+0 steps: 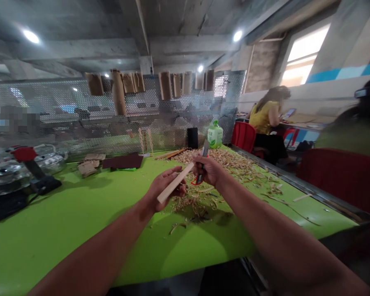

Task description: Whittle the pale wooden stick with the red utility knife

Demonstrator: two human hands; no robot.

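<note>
The green tabletop [64, 234] has lots of wood shavings [216, 160] on it. A green bottle [215, 135] and a black can [192, 138] stand at the far side. A dark pad [122, 162] and paper bits [89, 165] lie flat near a shiny pot [49, 163].

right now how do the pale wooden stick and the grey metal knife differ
The pale wooden stick is light and matte; the grey metal knife is darker. The stick slants across the left hand; the knife stands nearly upright in the right hand. Both are long, narrow.
</note>
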